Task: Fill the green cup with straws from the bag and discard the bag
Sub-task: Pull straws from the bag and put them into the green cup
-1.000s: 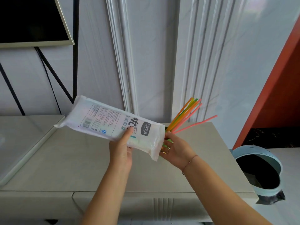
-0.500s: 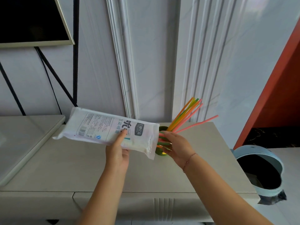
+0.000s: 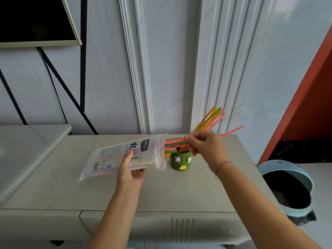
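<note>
Thin bracelet on right wrist

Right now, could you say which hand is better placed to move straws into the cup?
Right hand: its fingers pinch the straws poking from the bag, just above the green cup. The left hand holds the bag.

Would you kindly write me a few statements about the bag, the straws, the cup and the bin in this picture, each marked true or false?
1. The left hand grips the bag. True.
2. The right hand holds nothing. False: it pinches straws sticking out of the bag's mouth.
3. The green cup holds other straws that lean out to the right. True.
4. The bag lies in the bin. False: the left hand holds it, and the bin stands on the floor to the right.
5. The green cup lies on its side. False: it stands upright.
</note>
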Motion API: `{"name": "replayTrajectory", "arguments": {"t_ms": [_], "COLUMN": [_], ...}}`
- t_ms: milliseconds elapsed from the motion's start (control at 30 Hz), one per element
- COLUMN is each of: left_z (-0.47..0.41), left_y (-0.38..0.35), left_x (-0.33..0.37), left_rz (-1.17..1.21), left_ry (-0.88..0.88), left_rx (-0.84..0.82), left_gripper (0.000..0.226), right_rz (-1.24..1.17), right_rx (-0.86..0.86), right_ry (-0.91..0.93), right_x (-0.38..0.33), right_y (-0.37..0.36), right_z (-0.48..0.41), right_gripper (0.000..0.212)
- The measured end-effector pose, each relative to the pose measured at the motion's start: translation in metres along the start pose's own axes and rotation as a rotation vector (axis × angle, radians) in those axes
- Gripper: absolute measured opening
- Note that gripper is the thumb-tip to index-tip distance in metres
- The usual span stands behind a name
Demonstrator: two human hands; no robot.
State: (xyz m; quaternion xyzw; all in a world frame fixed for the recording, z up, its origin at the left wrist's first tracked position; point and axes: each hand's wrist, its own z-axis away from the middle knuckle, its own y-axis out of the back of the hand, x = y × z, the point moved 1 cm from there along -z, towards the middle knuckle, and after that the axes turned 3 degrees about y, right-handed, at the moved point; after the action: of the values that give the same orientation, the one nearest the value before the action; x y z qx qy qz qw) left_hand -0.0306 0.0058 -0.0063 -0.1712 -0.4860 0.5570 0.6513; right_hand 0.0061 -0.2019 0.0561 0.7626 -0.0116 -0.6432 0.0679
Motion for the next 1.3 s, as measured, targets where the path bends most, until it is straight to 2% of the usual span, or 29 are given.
{"name": "replayTrajectory", "arguments": {"t_ms": [200, 367, 433, 533, 600, 867, 1033, 1133, 1300], "left_z": [-0.004, 0.004, 0.007, 0.012, 0.013, 0.004, 0.007, 0.008, 0.012], "left_y": [0.008, 0.001, -0.002, -0.005, -0.006, 0.005, -0.001, -0.003, -0.007], "left_x": [0.009, 0.000, -0.007, -0.013, -0.013, 0.008, -0.001, -0.008, -0.011], "left_rz": [0.028, 0.033, 0.033, 0.024, 0.020, 0.028, -0.003, -0.033, -0.038], "left_ry": [-0.007, 0.034, 0.045, 0.046, 0.040, 0.003, -0.016, -0.016, 0.013], "left_rx": [0.077, 0.069, 0.066, 0.061, 0.067, 0.085, 0.085, 0.062, 0.063], "left_gripper": [0.025, 0.030, 0.031, 0.031, 0.033, 0.025, 0.032, 0.031, 0.036], "right_rz": [-0.275, -0.819, -0.912, -0.877, -0.779, -0.596, -0.482, -0.499, -0.496], "right_rx": [-0.015, -0.070, -0.094, -0.057, 0.016, 0.185, 0.171, 0.155, 0.067], "right_ry": [-0.147, -0.302, -0.327, -0.293, -0.261, -0.226, -0.219, -0.199, -0.157], "right_x": [0.005, 0.016, 0.019, 0.023, 0.026, 0.019, 0.015, 0.015, 0.015], "right_y": [0.027, 0.006, -0.005, -0.018, -0.018, 0.018, 0.009, 0.000, -0.012], "right_z": [-0.003, 0.000, 0.003, 0.005, 0.003, -0.006, -0.002, -0.001, 0.002], "right_gripper": [0.009, 0.013, 0.020, 0.013, 0.014, 0.011, 0.010, 0.024, 0.009]}}
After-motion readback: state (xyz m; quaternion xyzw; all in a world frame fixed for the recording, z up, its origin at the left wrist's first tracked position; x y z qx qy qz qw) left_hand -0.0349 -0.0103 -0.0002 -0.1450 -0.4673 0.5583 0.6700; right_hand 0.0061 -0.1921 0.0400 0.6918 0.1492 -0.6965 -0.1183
